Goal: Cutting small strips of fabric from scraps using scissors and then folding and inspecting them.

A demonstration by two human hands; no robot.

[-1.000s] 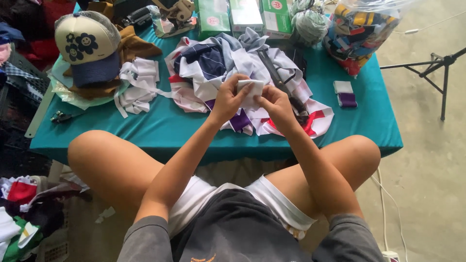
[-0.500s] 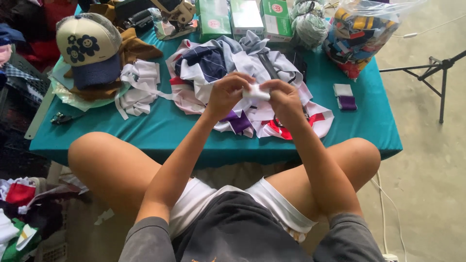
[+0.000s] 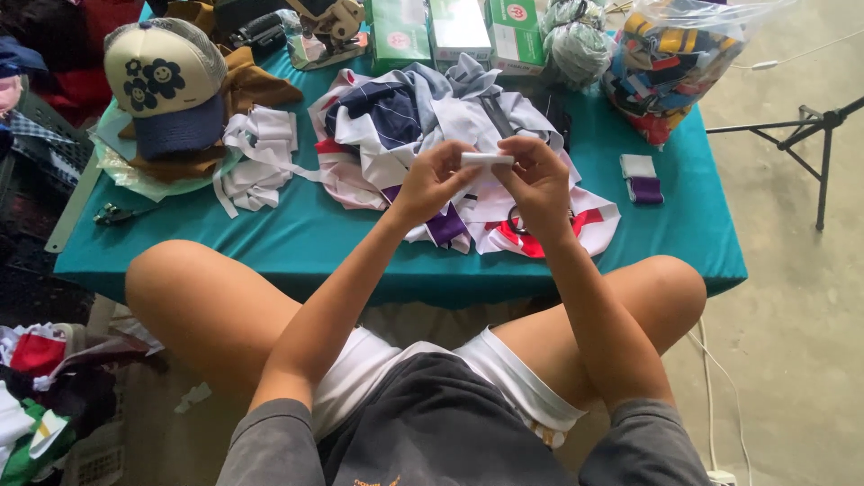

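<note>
White fabric strip (image 3: pixel 487 160), small and folded, sits pinched between my left hand (image 3: pixel 432 183) and my right hand (image 3: pixel 540 184), each grip pressed on one end, raised just above the heap of cut cloth pieces (image 3: pixel 432 144) on the teal surface (image 3: pixel 297 243). I judge it best to keep both pinches even and the strip taut, so the fold stays square over the heap.

**Low teal table, bare concrete floor**

Low table (image 3: pixel 270 243) covered in teal cloth, seen from above. Pale grey concrete floor (image 3: pixel 792 297) to the right, even daylight, no hard shadows. Black tripod stand (image 3: pixel 821 144) on the floor just beside the table's right edge. White cable (image 3: pixel 711 396) trails across the concrete. Heaped clothing (image 3: pixel 36 396) on the floor, lower left.
</note>
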